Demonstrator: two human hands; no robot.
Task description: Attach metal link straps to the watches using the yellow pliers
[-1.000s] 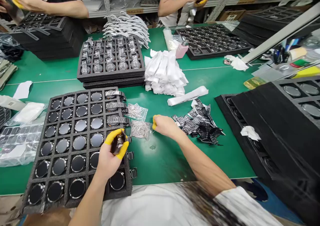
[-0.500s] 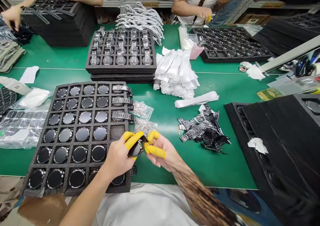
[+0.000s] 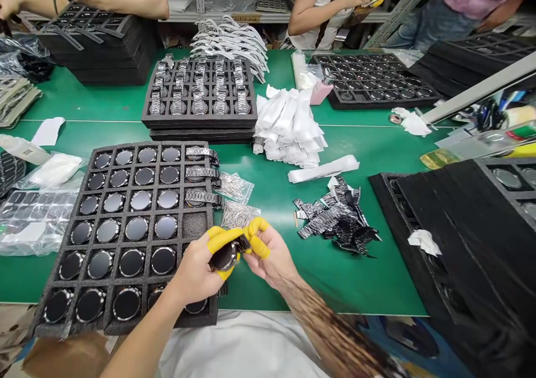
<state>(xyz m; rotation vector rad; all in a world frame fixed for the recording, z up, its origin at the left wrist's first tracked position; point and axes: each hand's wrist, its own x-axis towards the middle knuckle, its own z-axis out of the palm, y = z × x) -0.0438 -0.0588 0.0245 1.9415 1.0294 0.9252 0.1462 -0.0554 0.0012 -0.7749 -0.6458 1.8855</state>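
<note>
My left hand (image 3: 196,272), with yellow finger covers, is closed around a round smartwatch (image 3: 224,257) whose dark face points up. A short piece of black metal watch strap (image 3: 243,243) shows at the watch's far edge. Pinched at that strap is my right hand (image 3: 270,252), also in yellow finger covers; the fingertips hide the exact joint. Both hands are over the right edge of a black foam tray (image 3: 144,274) with rows of round watches. A few watches in its right column have metal straps, and one compartment (image 3: 195,225) there holds nothing.
Bags of small metal pins (image 3: 239,215) lie beyond my hands. Right of them is a heap of black metal straps (image 3: 343,216), with white wrapped strips (image 3: 288,127) behind. More foam trays (image 3: 199,122) stand farther back and at right. Two co-workers' arms reach in across the table.
My left hand has tilted the watch slightly, and more of the black strap shows between my hands. My right fingers have curled in closer. The view has shifted a little.
</note>
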